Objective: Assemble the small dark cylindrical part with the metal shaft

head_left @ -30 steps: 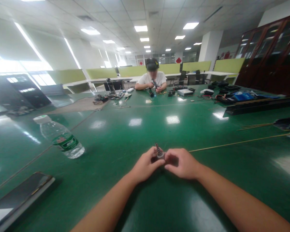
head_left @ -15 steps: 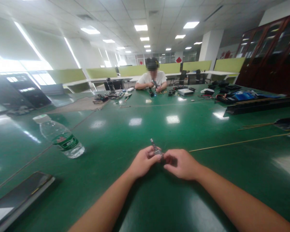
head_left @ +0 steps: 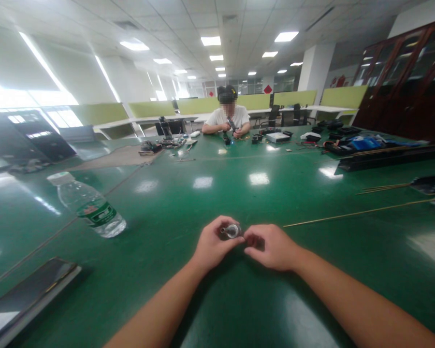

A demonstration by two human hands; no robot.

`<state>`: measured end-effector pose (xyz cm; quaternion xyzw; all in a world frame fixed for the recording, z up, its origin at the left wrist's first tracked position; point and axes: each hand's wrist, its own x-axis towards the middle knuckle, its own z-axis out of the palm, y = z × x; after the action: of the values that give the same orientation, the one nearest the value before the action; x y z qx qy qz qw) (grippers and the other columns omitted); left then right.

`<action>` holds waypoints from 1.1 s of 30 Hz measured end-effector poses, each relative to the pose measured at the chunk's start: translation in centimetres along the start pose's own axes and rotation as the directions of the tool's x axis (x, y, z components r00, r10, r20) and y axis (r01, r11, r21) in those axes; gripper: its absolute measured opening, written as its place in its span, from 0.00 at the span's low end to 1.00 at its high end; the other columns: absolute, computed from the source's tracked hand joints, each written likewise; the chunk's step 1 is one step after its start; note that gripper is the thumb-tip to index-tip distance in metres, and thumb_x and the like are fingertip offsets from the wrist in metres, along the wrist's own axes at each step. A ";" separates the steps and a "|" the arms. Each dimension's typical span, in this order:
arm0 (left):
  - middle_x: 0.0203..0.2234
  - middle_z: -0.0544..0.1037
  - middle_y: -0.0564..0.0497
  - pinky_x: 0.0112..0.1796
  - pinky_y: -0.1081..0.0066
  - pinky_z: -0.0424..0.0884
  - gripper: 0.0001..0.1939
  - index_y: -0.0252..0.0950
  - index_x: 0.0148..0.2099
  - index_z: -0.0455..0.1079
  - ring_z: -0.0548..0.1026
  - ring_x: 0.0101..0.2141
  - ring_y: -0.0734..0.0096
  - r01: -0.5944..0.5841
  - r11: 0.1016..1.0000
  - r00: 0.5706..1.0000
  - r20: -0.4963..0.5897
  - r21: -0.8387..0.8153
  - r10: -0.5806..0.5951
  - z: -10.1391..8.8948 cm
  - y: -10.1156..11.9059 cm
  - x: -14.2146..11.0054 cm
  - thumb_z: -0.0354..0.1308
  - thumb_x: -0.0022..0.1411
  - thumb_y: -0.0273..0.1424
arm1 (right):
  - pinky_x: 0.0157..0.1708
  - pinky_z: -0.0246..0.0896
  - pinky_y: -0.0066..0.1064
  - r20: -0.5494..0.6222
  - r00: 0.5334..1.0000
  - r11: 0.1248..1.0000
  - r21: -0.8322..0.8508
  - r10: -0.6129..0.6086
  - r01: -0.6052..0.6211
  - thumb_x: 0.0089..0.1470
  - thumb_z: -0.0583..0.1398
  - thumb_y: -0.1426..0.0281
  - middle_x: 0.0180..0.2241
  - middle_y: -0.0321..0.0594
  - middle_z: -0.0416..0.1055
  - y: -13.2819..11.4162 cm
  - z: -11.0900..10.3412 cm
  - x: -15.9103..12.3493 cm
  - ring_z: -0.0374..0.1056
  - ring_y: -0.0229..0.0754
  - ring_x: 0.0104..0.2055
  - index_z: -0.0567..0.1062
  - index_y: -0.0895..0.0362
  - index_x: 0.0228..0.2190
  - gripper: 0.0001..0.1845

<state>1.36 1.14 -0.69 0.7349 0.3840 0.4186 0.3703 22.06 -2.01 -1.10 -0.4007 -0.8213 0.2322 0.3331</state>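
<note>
Fingers point(head_left: 220, 221) of our left hand point(head_left: 210, 247) are closed around a small grey metal part point(head_left: 233, 231), with the thumb along its near side and the index finger curving behind it. It sits at the middle of our view, above the glossy green surface point(head_left: 166, 203); whether its underside touches down is hidden from us. Its narrow, hollow-looking tip points to the left and somewhat towards us, and its wider round body lies to the right of that tip, so its long axis is foreshortened and we judge its slant only roughly. Our left hand is the nearer one, wrapped about the part, while our right hand point(head_left: 275, 245) lies just beside the wide end. There, the thumb and index finger form a loose curve with a gap between them; we cannot tell whether their tips touch the part or pinch something small. Past that hand, a thin yellow rod point(head_left: 348, 215) stretches away to the right. Well apart, to our left, stands a clear bottle point(head_left: 98, 212) with a green label.
</note>
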 end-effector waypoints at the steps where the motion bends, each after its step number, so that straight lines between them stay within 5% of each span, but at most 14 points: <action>1: 0.36 0.78 0.47 0.39 0.69 0.72 0.17 0.34 0.41 0.72 0.76 0.36 0.67 -0.031 0.999 0.999 -0.016 0.035 0.032 0.1 0.1 -0.1 0.70 0.51 0.36 | 0.34 0.64 0.29 0.001 1.000 1.000 0.000 0.002 -0.002 0.51 0.64 0.72 0.30 0.37 0.76 0.0 0.0 0.0 0.71 0.39 0.31 0.76 0.55 0.34 0.06; 18: 0.35 0.76 0.48 0.40 0.69 0.69 0.09 0.36 0.39 0.73 0.73 0.38 0.66 -0.221 0.952 0.970 -0.057 0.213 0.238 0.0 0.5 0.0 0.67 0.55 0.32 | 0.33 0.63 0.29 -0.050 0.998 0.999 -0.016 0.036 -0.036 0.50 0.65 0.71 0.30 0.36 0.76 0.0 -0.2 0.0 0.71 0.40 0.30 0.76 0.55 0.34 0.07; 33: 0.37 0.75 0.48 0.41 0.69 0.69 0.12 0.39 0.45 0.76 0.73 0.39 0.66 -0.188 0.948 0.981 0.008 0.258 0.193 0.0 0.6 -0.3 0.66 0.57 0.31 | 0.36 0.66 0.32 -0.185 0.979 0.996 -0.020 0.085 -0.090 0.49 0.66 0.70 0.36 0.39 0.76 0.4 -0.4 0.2 0.71 0.41 0.31 0.74 0.54 0.44 0.19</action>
<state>1.38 0.63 -0.26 0.8067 0.3657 0.4054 0.2260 22.45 -1.61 -0.99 -0.4608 -0.7717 0.1972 0.3914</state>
